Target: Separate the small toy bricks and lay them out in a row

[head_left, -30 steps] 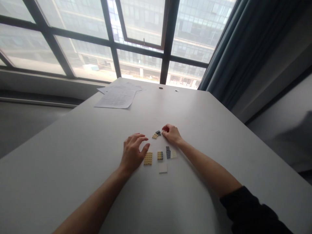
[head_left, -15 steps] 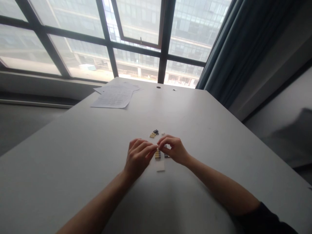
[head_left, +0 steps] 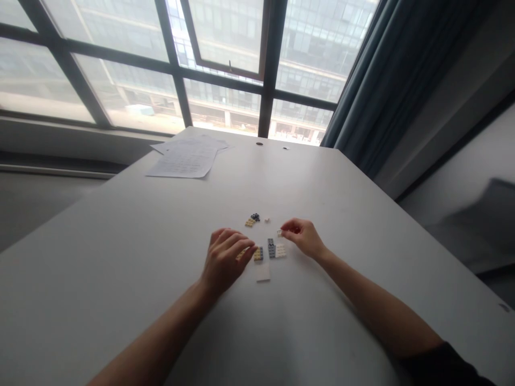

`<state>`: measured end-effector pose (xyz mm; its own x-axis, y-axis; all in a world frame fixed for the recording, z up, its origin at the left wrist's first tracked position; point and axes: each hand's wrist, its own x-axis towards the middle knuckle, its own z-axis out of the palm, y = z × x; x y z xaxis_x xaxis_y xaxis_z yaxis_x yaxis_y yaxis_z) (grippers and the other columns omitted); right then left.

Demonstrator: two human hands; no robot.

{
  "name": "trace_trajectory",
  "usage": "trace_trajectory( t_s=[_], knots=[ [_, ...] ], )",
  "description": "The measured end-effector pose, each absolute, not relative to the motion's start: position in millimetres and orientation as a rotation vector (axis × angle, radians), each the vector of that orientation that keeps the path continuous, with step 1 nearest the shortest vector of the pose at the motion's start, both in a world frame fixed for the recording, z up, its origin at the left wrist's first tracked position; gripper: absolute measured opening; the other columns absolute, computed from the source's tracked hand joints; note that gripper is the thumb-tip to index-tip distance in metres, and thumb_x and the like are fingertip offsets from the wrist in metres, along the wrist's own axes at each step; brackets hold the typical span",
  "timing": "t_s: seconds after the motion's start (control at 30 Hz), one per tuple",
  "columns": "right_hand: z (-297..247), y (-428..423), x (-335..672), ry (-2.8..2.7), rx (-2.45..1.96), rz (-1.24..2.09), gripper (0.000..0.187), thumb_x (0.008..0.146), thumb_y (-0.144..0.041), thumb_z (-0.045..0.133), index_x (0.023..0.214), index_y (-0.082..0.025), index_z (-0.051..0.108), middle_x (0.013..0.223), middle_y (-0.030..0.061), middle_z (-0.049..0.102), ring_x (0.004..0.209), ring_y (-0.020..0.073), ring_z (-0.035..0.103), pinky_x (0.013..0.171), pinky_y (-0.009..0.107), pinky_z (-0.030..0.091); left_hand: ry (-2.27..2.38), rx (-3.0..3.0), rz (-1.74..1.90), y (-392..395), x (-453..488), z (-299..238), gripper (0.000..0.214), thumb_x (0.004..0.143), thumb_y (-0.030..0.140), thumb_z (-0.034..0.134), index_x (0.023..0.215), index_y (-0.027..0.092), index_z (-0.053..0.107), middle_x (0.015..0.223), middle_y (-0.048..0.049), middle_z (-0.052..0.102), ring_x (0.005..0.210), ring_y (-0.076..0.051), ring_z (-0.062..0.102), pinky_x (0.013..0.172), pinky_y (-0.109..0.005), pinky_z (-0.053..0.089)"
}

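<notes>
At the far left, well beyond the left fingers, white printed paper sheets (head_left: 181, 163) lie on the smooth white table (head_left: 132, 241). The left hand (head_left: 227, 257) has its fingers bent and close together, with the thumb tip near the index fingertip; I cannot tell if these 2 tips pinch something. Partly hidden under these fingers is a yellow studded plastic block (head_left: 240, 254). Beyond the left fingertips lie small yellow studded plastic pieces (head_left: 249, 223), touching small dark studded plastic pieces (head_left: 255, 216). Just beside the left fingertips is a yellow and blue-grey studded plastic block (head_left: 258, 254), and nearer to the person than them, a flat white square tile (head_left: 263, 273). Between the 2 hands' fingers, farther away, lies 1 small white plastic piece (head_left: 267, 220). Nearer than the right fingertips are dark blue-grey studded plastic pieces (head_left: 271, 251) beside a white studded plastic plate (head_left: 280, 251). The right hand (head_left: 302, 237) pinches a small cream-white plastic piece (head_left: 279, 233) between thumb and fingers. To the right, far beyond these fingers, hangs a blue-grey fabric curtain (head_left: 374, 91).
</notes>
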<state>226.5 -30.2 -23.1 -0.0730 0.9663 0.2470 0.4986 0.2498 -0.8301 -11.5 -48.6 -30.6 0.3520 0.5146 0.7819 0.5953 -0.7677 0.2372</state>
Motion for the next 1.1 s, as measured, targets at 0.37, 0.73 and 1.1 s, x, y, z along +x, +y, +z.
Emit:
trace_trajectory(
  t_s=[0.37,0.73,1.1],
  knots=[
    [-37.5,-23.8,231.2,-1.809,-1.609,0.635,0.012,0.072,-0.024,0.062,0.077,-0.019,0.072,0.071,0.0006,0.069,0.062,0.0125,0.057,0.063,0.025,0.044,-1.069,-2.529,-1.357,-48.5,-12.4,-29.9,0.012,0.086,0.029,0.060,0.077,0.023,0.065,0.077,-0.0004,0.070,0.078,-0.017,0.060,0.084,-0.036,0.042],
    [-42.6,-25.1,223.6,-1.883,-1.688,0.382,0.008,0.075,-0.023,0.063,0.077,-0.021,0.070,0.074,0.0019,0.065,0.072,0.0155,0.056,0.072,0.029,0.042,-1.066,-2.530,-1.349,-48.1,-13.4,-31.4,0.010,0.085,0.027,0.061,0.078,0.023,0.065,0.078,-0.0003,0.069,0.078,-0.017,0.059,0.084,-0.036,0.042],
    [-41.9,-30.1,221.1,-1.898,-1.741,0.358,0.008,0.076,-0.027,0.064,0.073,-0.021,0.068,0.077,0.0027,0.063,0.079,0.0170,0.053,0.076,0.031,0.037,-1.043,-2.526,-1.358,-46.5,-13.8,-33.2,0.007,0.084,0.026,0.062,0.078,0.023,0.064,0.078,-0.0001,0.069,0.078,-0.017,0.059,0.084,-0.036,0.042]
  ],
)
